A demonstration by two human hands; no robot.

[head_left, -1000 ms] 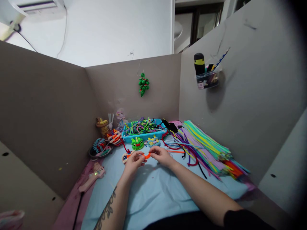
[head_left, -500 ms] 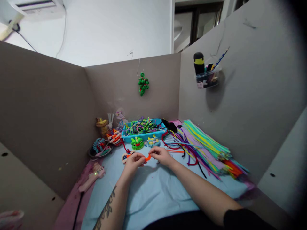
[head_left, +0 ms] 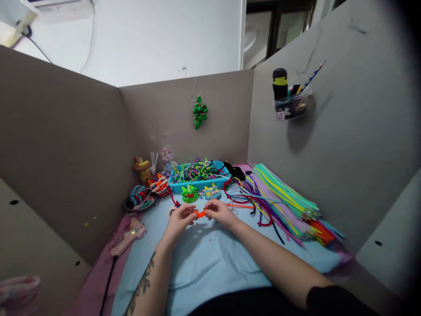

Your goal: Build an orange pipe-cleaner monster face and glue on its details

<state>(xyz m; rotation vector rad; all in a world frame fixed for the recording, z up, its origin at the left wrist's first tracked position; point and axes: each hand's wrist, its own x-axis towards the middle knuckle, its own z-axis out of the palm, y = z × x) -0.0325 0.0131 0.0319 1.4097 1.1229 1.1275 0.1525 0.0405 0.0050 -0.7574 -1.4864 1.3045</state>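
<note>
A small orange pipe-cleaner piece (head_left: 199, 213) is pinched between my two hands above the light blue cloth (head_left: 210, 263). My left hand (head_left: 179, 219) grips its left end with fingers closed. My right hand (head_left: 219, 212) grips the right end the same way. Just beyond my hands lie a green fuzzy creature (head_left: 190, 193) and a blue fuzzy one (head_left: 211, 192). A partly hidden orange and white figure (head_left: 171, 210) peeks out behind my left hand.
A blue tray (head_left: 197, 176) of tangled pipe cleaners stands at the back. A big fan of coloured pipe cleaners (head_left: 289, 204) covers the right. A pink glue gun (head_left: 130, 235) lies left, near a dark bowl (head_left: 136, 202). Grey cardboard walls enclose the desk; a green ornament (head_left: 200, 113) hangs there.
My hands stay together on the orange piece and have shifted slightly away from me. The camera has tilted a little, so the scene sits a bit differently in view.
</note>
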